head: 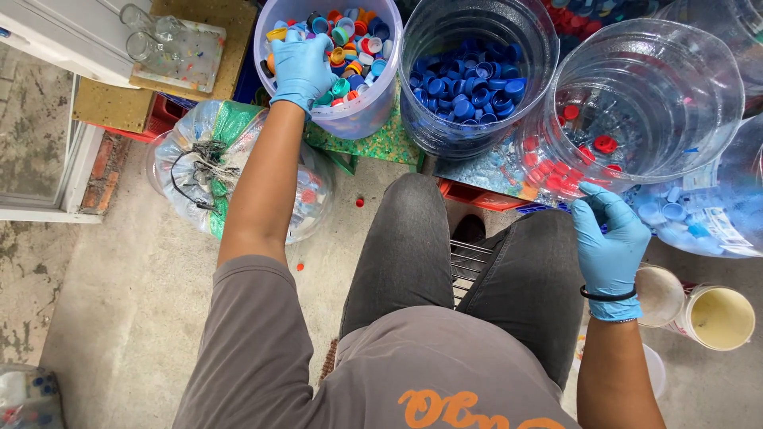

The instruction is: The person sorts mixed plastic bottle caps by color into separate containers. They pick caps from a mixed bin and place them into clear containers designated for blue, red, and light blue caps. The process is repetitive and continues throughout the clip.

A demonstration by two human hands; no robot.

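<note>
left hand [300,67]: blue glove, reaching into the bucket of mixed caps [343,119], palm down on the caps, fingers curled into them; can't tell if any cap is actually pinched
right hand [609,238]: blue glove, black band at wrist, fingers loosely open, fingertips touching the lower rim of the tilted clear jug [675,87]; holds nothing
mixed caps [358,44]: many colours, fill the white bucket, top left of centre
blue caps [473,87]: in the clear round tub [477,135], just right of the bucket
red caps [568,171]: few, lying in the tilted jug's low side
bag [207,167]: clear plastic, tied, on the floor left of the left arm
stray red cap [359,202]: on the concrete floor, near the knee
cups [699,310]: two, beside the right wrist
</note>
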